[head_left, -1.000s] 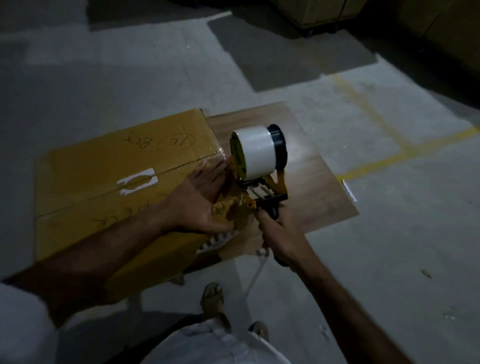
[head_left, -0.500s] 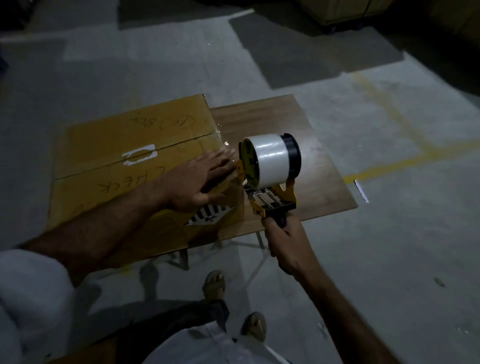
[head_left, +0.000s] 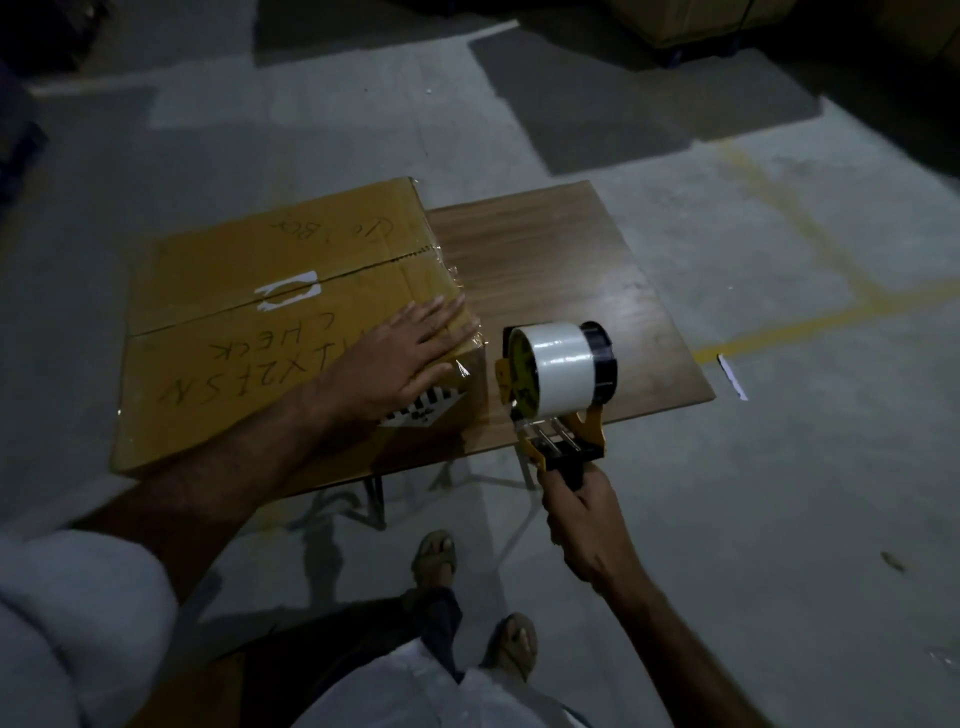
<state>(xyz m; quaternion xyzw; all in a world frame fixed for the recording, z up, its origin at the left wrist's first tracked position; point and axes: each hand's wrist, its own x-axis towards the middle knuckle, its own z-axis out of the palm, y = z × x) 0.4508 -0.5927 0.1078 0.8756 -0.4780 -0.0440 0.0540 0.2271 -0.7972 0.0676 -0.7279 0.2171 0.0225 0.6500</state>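
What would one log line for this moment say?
left hand: flat on box | right hand: grips tape gun beside box | table: under box

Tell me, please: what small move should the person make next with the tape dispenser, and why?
Probably bring the tape dispenser to the cardboard box: the right hand holds it apart from the box's side, while the left hand lies flat on the taped corner, steadying it.
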